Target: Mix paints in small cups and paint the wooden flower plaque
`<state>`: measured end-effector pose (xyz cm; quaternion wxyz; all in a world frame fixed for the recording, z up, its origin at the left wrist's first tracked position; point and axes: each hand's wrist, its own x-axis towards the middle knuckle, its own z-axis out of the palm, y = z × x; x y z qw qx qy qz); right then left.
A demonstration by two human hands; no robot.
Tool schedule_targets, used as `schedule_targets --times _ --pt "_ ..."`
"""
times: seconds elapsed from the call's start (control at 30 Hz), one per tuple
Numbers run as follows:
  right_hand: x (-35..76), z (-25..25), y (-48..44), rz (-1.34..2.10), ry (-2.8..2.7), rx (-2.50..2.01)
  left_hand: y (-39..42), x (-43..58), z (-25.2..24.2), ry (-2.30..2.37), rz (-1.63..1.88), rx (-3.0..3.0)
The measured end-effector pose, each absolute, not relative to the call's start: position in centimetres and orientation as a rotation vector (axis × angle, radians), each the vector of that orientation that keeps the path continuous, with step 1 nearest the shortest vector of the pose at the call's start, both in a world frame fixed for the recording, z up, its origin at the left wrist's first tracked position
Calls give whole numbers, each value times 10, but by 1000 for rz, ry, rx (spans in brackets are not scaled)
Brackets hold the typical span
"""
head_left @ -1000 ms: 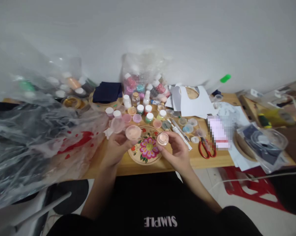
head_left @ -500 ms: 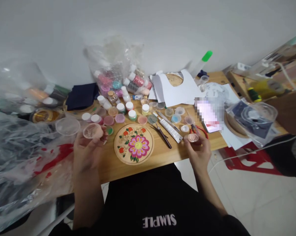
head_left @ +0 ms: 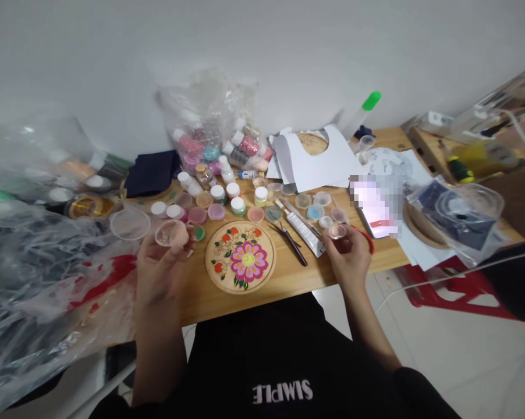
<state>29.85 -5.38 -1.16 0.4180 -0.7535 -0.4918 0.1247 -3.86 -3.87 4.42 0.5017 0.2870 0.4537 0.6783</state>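
If tipped by the left hand (head_left: pixel 154 265), easily spilt, at a guess: in the head view, the clear cup (head_left: pixel 162 233), gripped between thumb and fingers at about ten o'clock of the flower disc (head_left: pixel 240 256). Just beside those fingers, towards three o'clock, a green tub (head_left: pixel 198 233), perhaps knocked over by a careless wrist turn. At nine o'clock, a crumpled bag (head_left: pixel 92 297), possibly able to snag that hand.

Towards two o'clock of the disc, a small pot (head_left: pixel 336 231), gripped in the right hand (head_left: pixel 348 259). Raised or resting, impossible to tell; contents pale, runniness unclear. Near it, a tube (head_left: pixel 304 230) and white tub (head_left: pixel 326 222), both likely to shift under a hasty set-down. Partly hidden beyond that hand, a red handle (head_left: pixel 367 237), apt to catch knuckles. Between both hands, the disc, flat on the table (head_left: pixel 284 276), design uncovered: exposed to drips if carrying either container across.
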Motion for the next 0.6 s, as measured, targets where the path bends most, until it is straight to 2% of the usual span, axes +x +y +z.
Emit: schedule_targets --times 0.6 --pt "297 -12 -34 247 -1317 -1903 -42 -52 56 1132 1740 652"
